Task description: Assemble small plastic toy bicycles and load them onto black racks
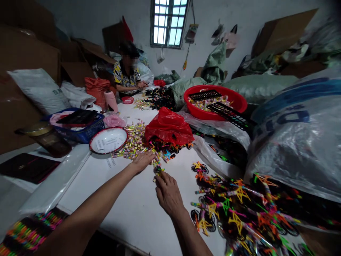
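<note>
My right hand (169, 192) is closed at the fingertips on a small toy bicycle (157, 169); its black wheel shows beyond the fingers, and the rest is largely hidden. To the left, my left hand (144, 160) lies palm down, fingers stretched over the near edge of a pile of small wrapped candy tubes (134, 138). Whether its fingertips pinch a tube is hard to see. A red plastic bag (169, 127) lies just behind, with more toy bicycles (169, 155) at its mouth. On the right, a large heap of colourful toy bicycles (237, 209) spreads, some with tubes attached.
A white dish (108, 141) with a red rim and a blue basket (77, 129) stand left. A red basin (241, 103) holds tubes and black racks. Big plastic sacks (298, 138) crowd the right side. Across the white table (133, 213), another person (128, 71) sits working.
</note>
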A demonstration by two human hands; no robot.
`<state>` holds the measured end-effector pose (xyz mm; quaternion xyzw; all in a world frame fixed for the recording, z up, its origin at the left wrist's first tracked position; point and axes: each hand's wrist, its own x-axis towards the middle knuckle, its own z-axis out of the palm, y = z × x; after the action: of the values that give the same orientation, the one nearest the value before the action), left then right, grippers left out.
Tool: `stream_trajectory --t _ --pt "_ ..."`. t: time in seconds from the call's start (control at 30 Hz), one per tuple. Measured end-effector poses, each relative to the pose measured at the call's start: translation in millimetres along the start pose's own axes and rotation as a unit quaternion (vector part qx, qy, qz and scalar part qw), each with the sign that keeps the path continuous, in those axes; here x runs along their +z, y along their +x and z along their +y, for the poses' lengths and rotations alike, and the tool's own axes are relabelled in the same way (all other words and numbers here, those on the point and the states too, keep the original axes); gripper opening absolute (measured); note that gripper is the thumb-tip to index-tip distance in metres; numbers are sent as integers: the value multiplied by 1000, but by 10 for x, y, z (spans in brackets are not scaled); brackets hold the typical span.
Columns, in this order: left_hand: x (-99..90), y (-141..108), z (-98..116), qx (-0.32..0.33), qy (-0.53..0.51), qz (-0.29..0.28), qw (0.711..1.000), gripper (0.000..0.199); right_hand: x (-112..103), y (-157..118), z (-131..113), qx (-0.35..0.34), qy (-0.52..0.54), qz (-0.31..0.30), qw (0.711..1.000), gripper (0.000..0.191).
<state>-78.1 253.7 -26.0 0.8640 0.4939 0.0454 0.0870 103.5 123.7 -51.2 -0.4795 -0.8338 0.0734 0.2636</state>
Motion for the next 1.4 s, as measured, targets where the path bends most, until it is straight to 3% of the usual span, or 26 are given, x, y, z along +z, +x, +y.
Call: stream_trajectory --t 0.27,0.43,0.57,0.73,0.87,0.97,1.03,1.07,1.1,1.17,1.23,1.3,1.33,1.4 --pt "-62 -225 168 -24 6 30 999 21 96 -26 80 27 48 54 997 24" --pt "-37 -184 414 32 -42 0 999 22 103 -52 98 51 91 102 989 25" --pt "-5 -184 464 53 -58 -18 997 25 106 -37 141 103 117 142 978 23" --pt "92 -478 384 -14 -55 0 998 25 74 -69 113 120 114 133 977 25" --pt "210 -863 379 -100 -75 60 990 23 23 -258 -22 120 107 113 981 23" --pt "297 -1183 469 -160 -133 120 971 18 -38 -396 -73 172 147 119 967 23" --pt "350 -1395 609 -207 -313 161 913 22 -100 -417 -61 219 185 110 952 27" --pt "371 -1495 701 -224 -436 169 855 27 -137 -402 -48 233 190 100 948 30" --pt "386 -1585 803 -234 -558 165 779 31 -174 -374 -35 237 183 87 950 32" --pt "396 -1724 1006 -235 -717 138 642 37 -242 -290 -21 231 131 44 963 30" --pt "382 -1794 1160 -243 -790 125 549 43 -291 -197 -31 233 62 -9 971 24" --pt "359 -1799 1233 -265 -815 130 498 47 -327 -128 -62 253 21 -53 966 19" --pt "351 -1788 1241 -274 -817 136 489 47 -346 -111 -83 271 21 -68 960 18" --pt "356 -1762 1224 -282 -803 146 505 42 -399 -121 -134 310 89 -94 942 16"
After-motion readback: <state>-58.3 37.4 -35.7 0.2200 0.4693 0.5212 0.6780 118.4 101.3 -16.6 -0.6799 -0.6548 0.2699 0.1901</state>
